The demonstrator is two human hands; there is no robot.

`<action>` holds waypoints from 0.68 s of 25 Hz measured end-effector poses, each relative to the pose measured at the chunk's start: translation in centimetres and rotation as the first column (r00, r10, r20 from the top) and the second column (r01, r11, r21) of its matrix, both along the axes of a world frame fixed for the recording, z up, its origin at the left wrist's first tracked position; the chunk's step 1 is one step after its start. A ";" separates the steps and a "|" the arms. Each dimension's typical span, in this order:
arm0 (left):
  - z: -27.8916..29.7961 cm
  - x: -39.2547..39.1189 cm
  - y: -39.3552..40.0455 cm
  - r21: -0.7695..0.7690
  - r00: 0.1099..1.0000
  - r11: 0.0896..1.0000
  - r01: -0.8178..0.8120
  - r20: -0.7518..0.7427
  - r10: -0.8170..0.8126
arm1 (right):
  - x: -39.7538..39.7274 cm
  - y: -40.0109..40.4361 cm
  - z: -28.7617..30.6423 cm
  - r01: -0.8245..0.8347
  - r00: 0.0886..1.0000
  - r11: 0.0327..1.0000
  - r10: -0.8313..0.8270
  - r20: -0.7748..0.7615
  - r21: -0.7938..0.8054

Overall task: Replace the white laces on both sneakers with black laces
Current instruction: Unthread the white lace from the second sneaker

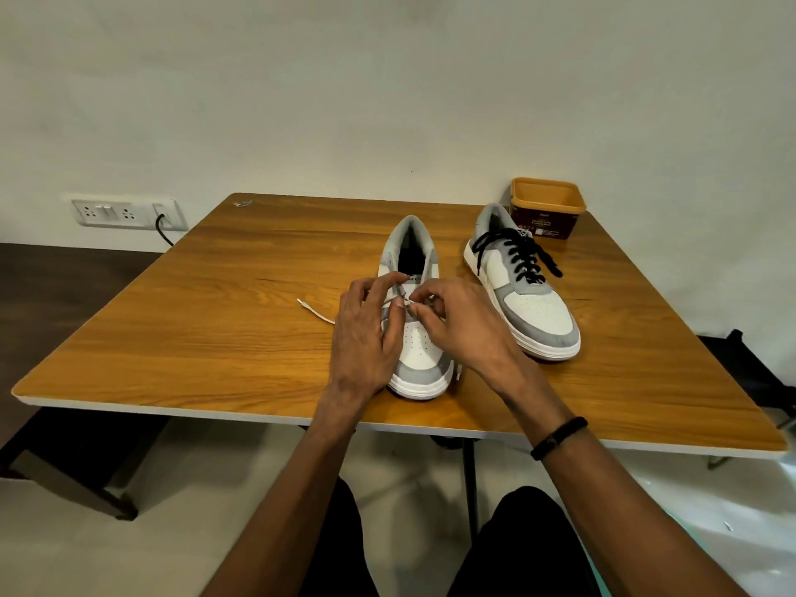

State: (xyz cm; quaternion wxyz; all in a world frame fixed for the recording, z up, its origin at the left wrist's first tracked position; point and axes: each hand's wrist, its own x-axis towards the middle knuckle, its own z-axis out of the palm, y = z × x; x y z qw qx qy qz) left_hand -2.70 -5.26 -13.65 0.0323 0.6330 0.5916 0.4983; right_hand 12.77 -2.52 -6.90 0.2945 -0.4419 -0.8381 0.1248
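Near sneaker (420, 338) toe toward person, heel away; both hands' fingers (390, 295) pinch white lace (316, 313).

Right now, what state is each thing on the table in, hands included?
Near sneaker: white lace part-threaded.
White lace: one end trailing on the table.
Far sneaker: black-laced, untied.
Tub: upright, lidless.
Left hand: pinching the lace.
Right hand: pinching the lace.

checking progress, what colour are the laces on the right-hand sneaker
Black laces, seen in the head view.
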 end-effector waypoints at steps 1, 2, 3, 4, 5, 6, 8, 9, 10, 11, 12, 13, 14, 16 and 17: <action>0.0 0.0 0.0 0.000 1.000 1.000 -0.002 0.000 0.002 | 0.1 0.1 -0.2 0.005 1.000 0.999 -0.004 -0.018 0.033; 0.0 0.0 0.0 0.001 1.000 1.000 -0.004 -0.002 0.004 | 0.2 0.2 -0.3 0.013 0.999 0.998 -0.011 -0.034 0.057; 0.1 0.0 -0.1 0.003 1.000 1.000 -0.006 -0.005 0.006 | 0.2 0.2 -0.4 0.021 0.999 0.998 -0.018 -0.050 0.067; 0.0 0.0 0.0 0.003 1.000 1.000 -0.006 -0.009 0.006 | 0.4 0.2 -0.4 0.023 0.997 0.998 -0.018 -0.079 0.062; 0.0 0.0 -0.1 0.002 1.000 1.000 -0.005 -0.011 0.005 | 0.6 0.2 -0.3 0.019 0.991 0.999 -0.014 -0.135 0.036; 0.0 0.0 0.0 0.000 1.000 1.000 -0.007 -0.012 0.007 | 0.8 0.1 -0.2 0.008 0.976 1.000 -0.009 -0.219 -0.008; -0.1 0.0 0.0 -0.003 1.000 1.000 -0.017 -0.010 0.017 | 1.1 -0.2 0.3 -0.036 0.897 0.993 -0.018 -0.441 -0.113; -0.1 0.0 0.1 -0.006 1.000 1.000 -0.019 -0.010 0.019 | 1.2 -0.3 0.7 -0.073 0.826 0.985 -0.028 -0.563 -0.155; -0.1 0.0 0.1 -0.010 1.000 1.000 -0.020 -0.010 0.020 | 1.2 -0.3 1.0 -0.119 0.738 0.975 -0.039 -0.674 -0.187; -0.1 -0.1 0.1 -0.013 1.000 1.000 -0.021 -0.010 0.021 | 1.1 -0.4 1.4 -0.176 0.638 0.961 -0.053 -0.768 -0.212; -0.1 -0.1 0.1 -0.014 1.000 1.000 -0.022 -0.012 0.022 | 1.0 -0.5 1.8 -0.237 0.533 0.944 -0.073 -0.843 -0.232; -0.1 -0.1 0.1 -0.015 1.000 1.000 -0.023 -0.013 0.023 | 1.0 -0.5 2.1 -0.292 0.434 0.925 -0.100 -0.895 -0.245; -0.1 -0.1 0.1 -0.015 1.000 1.000 -0.023 -0.014 0.023 | 1.0 -0.4 2.3 -0.334 0.356 0.908 -0.126 -0.926 -0.251; -0.1 -0.1 0.1 -0.018 1.000 0.999 -0.026 -0.017 0.026 | 1.3 0.0 2.6 -0.349 0.309 0.899 -0.158 -0.938 -0.266; -0.1 -0.1 0.1 -0.022 0.999 0.999 -0.029 -0.019 0.029 | 1.6 0.2 2.6 -0.324 0.339 0.905 -0.161 -0.927 -0.275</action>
